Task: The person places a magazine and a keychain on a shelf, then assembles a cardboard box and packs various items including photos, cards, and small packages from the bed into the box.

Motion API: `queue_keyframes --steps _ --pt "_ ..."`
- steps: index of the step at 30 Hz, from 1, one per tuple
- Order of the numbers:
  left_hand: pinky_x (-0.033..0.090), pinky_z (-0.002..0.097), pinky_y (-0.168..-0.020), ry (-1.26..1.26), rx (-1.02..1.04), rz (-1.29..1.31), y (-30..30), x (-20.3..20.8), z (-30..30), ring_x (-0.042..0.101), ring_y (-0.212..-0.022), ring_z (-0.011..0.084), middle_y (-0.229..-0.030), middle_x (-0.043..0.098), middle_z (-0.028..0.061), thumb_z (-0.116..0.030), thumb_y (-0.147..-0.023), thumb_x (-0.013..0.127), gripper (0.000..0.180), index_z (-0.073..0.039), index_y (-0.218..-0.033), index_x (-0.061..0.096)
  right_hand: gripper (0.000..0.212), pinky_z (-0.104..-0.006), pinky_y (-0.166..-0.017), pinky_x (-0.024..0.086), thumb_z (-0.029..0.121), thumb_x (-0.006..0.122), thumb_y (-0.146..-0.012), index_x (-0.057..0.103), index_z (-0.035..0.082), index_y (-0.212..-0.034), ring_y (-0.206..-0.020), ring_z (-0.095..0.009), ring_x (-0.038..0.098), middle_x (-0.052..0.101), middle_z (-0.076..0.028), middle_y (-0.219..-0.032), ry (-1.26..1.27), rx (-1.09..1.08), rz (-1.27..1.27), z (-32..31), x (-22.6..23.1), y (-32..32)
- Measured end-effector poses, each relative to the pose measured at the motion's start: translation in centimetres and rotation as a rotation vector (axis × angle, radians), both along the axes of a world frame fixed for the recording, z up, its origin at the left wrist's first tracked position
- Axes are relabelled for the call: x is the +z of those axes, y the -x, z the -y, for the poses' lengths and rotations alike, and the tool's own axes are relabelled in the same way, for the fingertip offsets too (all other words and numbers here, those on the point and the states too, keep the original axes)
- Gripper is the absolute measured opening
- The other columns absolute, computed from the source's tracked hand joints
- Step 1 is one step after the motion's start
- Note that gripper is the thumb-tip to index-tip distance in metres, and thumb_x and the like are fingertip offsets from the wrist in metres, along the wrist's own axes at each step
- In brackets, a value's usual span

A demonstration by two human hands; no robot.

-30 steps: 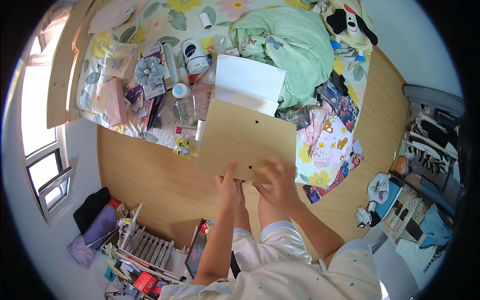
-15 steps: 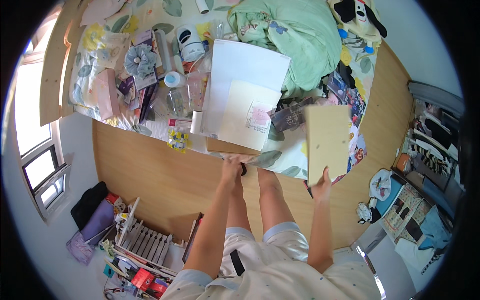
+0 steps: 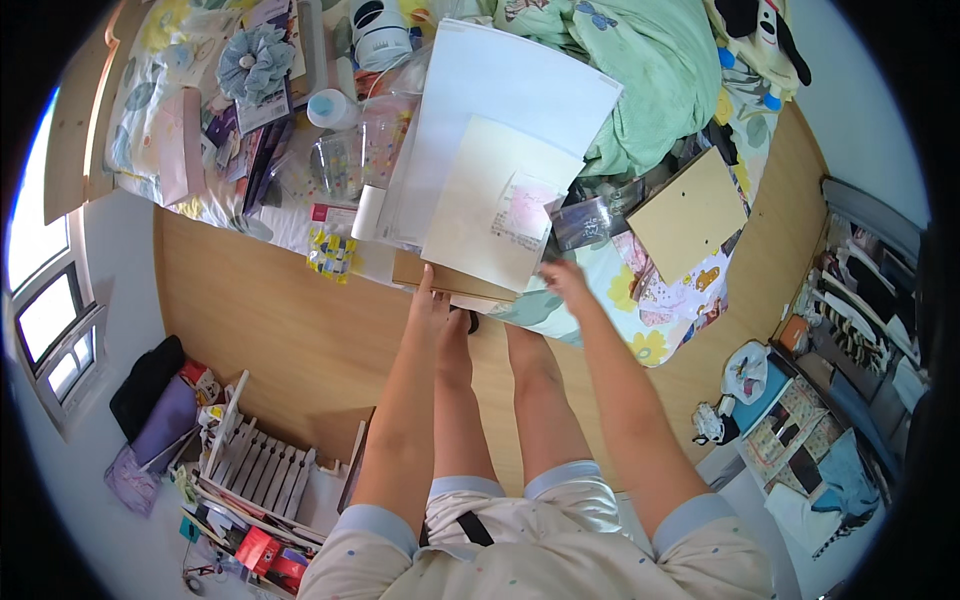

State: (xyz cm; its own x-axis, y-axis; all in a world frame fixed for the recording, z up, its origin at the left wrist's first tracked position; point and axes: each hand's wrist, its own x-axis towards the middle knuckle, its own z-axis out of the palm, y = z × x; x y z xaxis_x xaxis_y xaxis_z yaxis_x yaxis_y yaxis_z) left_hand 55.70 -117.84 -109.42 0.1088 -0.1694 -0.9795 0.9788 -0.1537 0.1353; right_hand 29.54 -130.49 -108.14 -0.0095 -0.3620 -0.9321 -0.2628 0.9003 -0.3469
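Right hand (image 3: pixel 565 283) blurred beside cream sheet (image 3: pixel 485 190); brown board (image 3: pixel 464 285) mostly hidden

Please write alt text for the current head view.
A person's left hand touches the near edge of a brown board under white papers on a bed; the right hand, blurred, is beside the papers. A tan board lies farther right, near a green blanket.

A flowered bed (image 3: pixel 592 318), green quilt (image 3: pixel 650 90) and plush dog (image 3: pixel 766 35) show a home bedroom

The dotted cream top (image 3: pixel 540 568) has pale-blue cuffs (image 3: pixel 692 524).
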Motion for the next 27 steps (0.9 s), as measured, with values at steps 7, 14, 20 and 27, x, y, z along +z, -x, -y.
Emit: queue_keyframes --steps 7,14,20,27 --pt "0.056 0.0378 -0.093 0.070 -0.234 0.327 -1.0 12.2 3.4 0.061 -0.108 0.0246 -0.119 0.057 0.0111 -0.010 -0.087 0.074 0.045 -0.002 -0.123 0.048 0.058 -0.0363 -0.106 0.041 0.013 0.071 -0.084 0.049 0.005 -0.136 -0.123 -0.021 0.055 0.060 -0.004 -0.128 -0.231 -0.566 0.743 -1.7 8.3 -5.5" --pt "0.049 0.0305 -0.084 0.045 -0.260 0.704 0.5 22.7 9.7 0.061 -0.099 0.0177 -0.110 0.062 0.0110 -0.008 -0.080 0.078 0.043 0.003 -0.114 0.054 0.082 -0.0336 -0.098 0.048 0.016 0.084 -0.076 0.037 0.001 -0.142 -0.117 -0.022 0.057 0.058 -0.012 -0.125 0.074 -0.155 0.432 2.8 15.3 -6.6" --pt "0.049 0.0270 -0.067 -0.057 -0.231 0.768 -0.1 28.8 7.7 0.061 -0.090 0.0126 -0.107 0.061 0.0056 -0.012 -0.079 0.080 0.048 -0.004 -0.118 0.054 0.080 -0.0366 -0.096 0.050 0.016 0.082 -0.078 0.035 -0.007 -0.139 -0.116 -0.024 0.058 0.057 -0.016 -0.125 -0.038 -0.298 0.642 3.0 18.8 -8.0" --pt "0.050 0.0302 -0.077 -0.143 -0.276 0.712 -1.5 34.8 0.2 0.060 -0.096 0.0138 -0.111 0.060 0.0038 -0.015 -0.078 0.080 0.054 -0.007 -0.124 0.052 0.077 -0.0362 -0.095 0.050 0.014 0.077 -0.081 0.034 -0.005 -0.142 -0.117 -0.026 0.057 0.056 -0.017 -0.129 -0.140 -0.380 0.516 -3.5 25.1 -10.6"
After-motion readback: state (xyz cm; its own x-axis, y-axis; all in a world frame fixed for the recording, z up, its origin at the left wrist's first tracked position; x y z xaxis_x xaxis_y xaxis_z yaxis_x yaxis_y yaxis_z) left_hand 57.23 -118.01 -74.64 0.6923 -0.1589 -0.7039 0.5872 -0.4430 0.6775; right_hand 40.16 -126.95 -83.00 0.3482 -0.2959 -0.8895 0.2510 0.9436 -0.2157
